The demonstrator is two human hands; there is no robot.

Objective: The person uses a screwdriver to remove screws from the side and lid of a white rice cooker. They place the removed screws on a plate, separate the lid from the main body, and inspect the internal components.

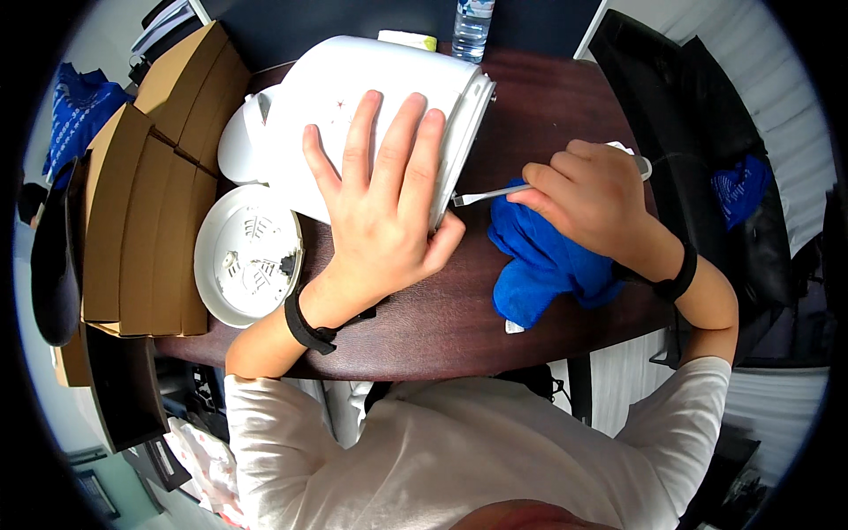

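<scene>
A large white rounded appliance body, perhaps an electric kettle, lies tilted on its side on the dark wooden table. My left hand rests flat on it with the fingers spread and the thumb near its right rim. Closed around a flat-bladed screwdriver, my right hand points the metal tip leftward at the lower corner of that rim. Whether the tip touches the rim or sits just beside it I cannot tell. Under the right hand is a crumpled blue cloth.
At the left, a round white shallow cover with vents and small fittings lies beside cardboard boxes. A water bottle stands at the far edge. Black seating with a blue item on it borders the table's right side.
</scene>
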